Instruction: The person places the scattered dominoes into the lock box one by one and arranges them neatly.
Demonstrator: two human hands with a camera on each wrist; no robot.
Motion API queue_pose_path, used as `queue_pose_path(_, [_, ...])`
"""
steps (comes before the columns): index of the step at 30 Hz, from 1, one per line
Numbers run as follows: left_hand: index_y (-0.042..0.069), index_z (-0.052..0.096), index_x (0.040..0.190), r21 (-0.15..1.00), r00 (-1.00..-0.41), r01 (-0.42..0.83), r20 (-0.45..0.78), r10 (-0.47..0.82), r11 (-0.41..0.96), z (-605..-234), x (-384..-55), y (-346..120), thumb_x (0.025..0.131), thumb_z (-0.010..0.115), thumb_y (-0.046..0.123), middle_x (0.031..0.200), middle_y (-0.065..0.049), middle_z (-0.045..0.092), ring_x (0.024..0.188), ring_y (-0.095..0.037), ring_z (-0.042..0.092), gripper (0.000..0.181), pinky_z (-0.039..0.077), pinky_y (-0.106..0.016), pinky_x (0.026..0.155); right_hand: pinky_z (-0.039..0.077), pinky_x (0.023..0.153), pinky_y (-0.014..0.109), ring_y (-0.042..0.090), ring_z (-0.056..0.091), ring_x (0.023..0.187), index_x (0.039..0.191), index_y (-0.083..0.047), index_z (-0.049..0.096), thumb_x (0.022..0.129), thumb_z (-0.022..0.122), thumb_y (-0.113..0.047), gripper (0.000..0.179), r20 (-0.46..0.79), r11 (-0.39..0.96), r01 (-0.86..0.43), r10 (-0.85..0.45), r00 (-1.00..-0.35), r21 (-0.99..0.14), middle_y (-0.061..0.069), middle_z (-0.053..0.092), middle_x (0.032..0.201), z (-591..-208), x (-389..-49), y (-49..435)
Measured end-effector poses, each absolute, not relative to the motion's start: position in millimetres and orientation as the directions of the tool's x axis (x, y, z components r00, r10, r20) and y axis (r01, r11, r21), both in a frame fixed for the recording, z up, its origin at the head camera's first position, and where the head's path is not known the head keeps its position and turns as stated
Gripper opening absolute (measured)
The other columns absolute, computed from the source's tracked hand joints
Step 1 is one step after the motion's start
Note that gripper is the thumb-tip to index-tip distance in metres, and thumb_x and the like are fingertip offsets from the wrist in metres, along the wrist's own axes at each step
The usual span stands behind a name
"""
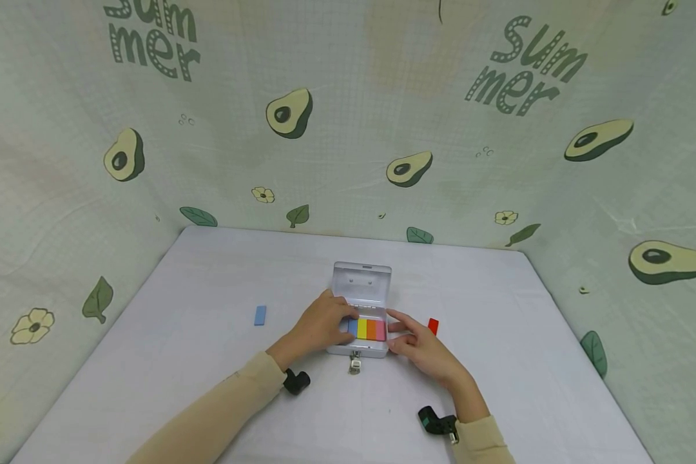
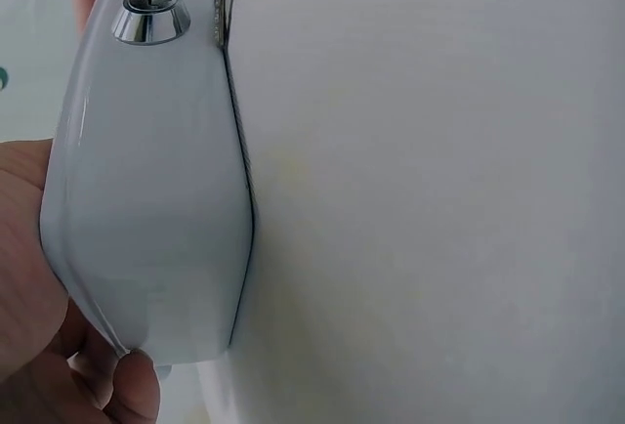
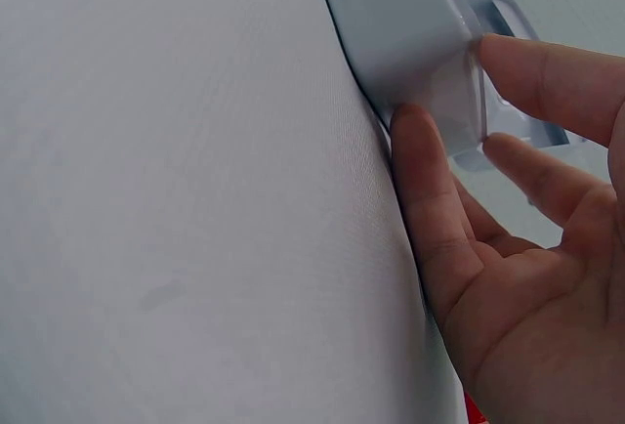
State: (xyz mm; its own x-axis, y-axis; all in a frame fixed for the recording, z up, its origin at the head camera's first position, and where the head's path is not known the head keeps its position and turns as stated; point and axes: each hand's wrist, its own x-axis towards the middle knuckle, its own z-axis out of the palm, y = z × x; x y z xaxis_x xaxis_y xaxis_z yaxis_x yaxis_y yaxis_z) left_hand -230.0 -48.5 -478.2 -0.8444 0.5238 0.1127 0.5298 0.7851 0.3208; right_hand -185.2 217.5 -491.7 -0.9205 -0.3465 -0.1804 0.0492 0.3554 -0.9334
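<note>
A white metal box [image 1: 357, 352] stands with its lid [image 1: 361, 283] raised. Blue [image 1: 352, 327], yellow [image 1: 362, 328], orange [image 1: 372, 329] and pink [image 1: 380, 330] blocks lie side by side inside it. My left hand [image 1: 323, 325] reaches over the left wall, thumb and forefinger pinching the blue block at the row's left end. Other left fingers [image 2: 137, 385] curl by the box's outer end. My right hand [image 1: 420, 345] touches the right wall, its fingers mostly straight, fingertips [image 3: 415, 126] against the side and rim.
Another blue block [image 1: 260, 315] lies on the white table [image 1: 301, 425] left of the box. A red block [image 1: 433, 326] lies just beyond the right hand. A lock with a key [image 1: 355, 364] sticks out of the box's front. Printed cloth walls [image 1: 336, 148] surround the table.
</note>
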Motion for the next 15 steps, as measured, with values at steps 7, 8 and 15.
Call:
queue_pose_path(7, [0.022,0.081,0.119,0.303,-0.837,0.543,0.113,0.536,0.783,-476.0,-229.5,-49.6,0.085,0.091,0.036,0.110,0.004,0.074,0.089,-0.015,0.045,0.038,0.039,-0.026,0.073,0.052,0.093,0.027,0.024,0.069,0.110,0.164,-0.020,0.041,0.103,0.071,-0.020,0.068,-0.182,0.362,0.049,-0.344,-0.921,-0.931,0.017,0.053,0.149,-489.8,-185.0,216.5])
queue_pose_path(8, [0.022,0.081,0.119,0.298,-0.835,0.545,0.113,0.538,0.783,-475.6,-229.5,-49.8,0.086,0.091,0.037,0.110,0.004,0.074,0.089,-0.015,0.045,0.038,0.039,-0.025,0.072,0.052,0.093,0.027,0.024,0.069,0.110,0.164,-0.020,0.041,0.103,0.071,-0.020,0.068,-0.183,0.363,0.050,-0.343,-0.921,-0.931,0.016,0.053,0.149,-489.7,-185.0,216.4])
queue_pose_path(15, [0.022,0.082,0.119,0.266,-0.825,0.563,0.127,0.550,0.783,-474.5,-229.4,-50.2,0.085,0.091,0.037,0.110,0.004,0.074,0.088,-0.015,0.045,0.038,0.038,-0.025,0.071,0.052,0.093,0.027,0.024,0.069,0.110,0.164,-0.020,0.041,0.103,0.071,-0.020,0.068,-0.181,0.366,0.046,-0.346,-0.921,-0.930,0.016,0.054,0.149,-490.7,-185.3,216.7])
